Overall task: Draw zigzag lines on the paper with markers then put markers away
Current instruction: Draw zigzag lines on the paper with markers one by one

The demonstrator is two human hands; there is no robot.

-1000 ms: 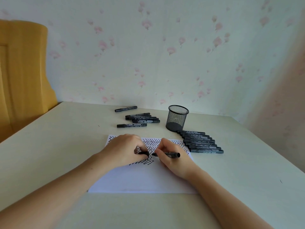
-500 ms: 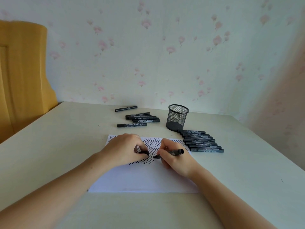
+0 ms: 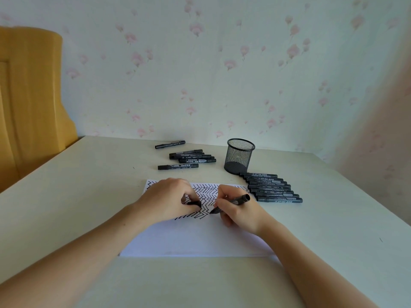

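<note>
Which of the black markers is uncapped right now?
The marker gripped in the right hand, its tip on the paper. The rest lie on the table; the left hand holds what looks like its cap.

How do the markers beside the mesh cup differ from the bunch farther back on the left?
The markers right of the mesh cup form a neat row, side by side and touching. The left bunch is fewer and looser, with one stray marker apart at the back. Both lots are black, capped and lying flat on the table.

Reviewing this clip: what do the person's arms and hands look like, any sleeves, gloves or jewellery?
Both forearms are bare as far as the frame shows, with no sleeves in view. The left hand and right hand wear no gloves, and no rings, watch or bracelet show.
</note>
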